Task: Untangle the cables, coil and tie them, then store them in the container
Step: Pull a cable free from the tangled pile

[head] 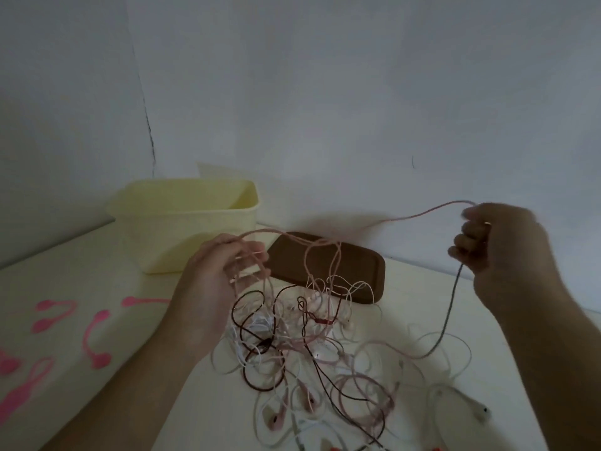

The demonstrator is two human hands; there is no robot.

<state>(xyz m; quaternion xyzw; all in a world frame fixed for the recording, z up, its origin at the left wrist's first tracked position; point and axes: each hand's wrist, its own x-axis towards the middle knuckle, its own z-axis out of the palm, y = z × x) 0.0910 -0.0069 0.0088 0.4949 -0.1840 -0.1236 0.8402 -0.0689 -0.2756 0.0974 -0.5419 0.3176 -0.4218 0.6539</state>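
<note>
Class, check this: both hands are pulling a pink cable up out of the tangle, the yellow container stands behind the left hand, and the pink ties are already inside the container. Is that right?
Not quite. The head view shows the pink ties lying on the table, left of the left hand, not in the yellow container. The rest holds: the left hand and right hand lift a pink cable from the tangle.

Pale cream tabletop (536,336): bare strip along the right, between the wall and the right forearm.

Tangle of pink, white and dark red thin cables (292,346): spreads over the centre and near edge.

Raised pink cable (419,214): strung in the air between left hand (221,275) and right hand (500,242), barring the way to the back wall.

Dark brown rounded rectangular lid (328,265): flat behind the tangle, just beside the pale yellow plastic container (185,226), whose open top is unblocked.

Bright pink silicone cable ties (94,336): scattered at left, well apart from the tangle.
</note>
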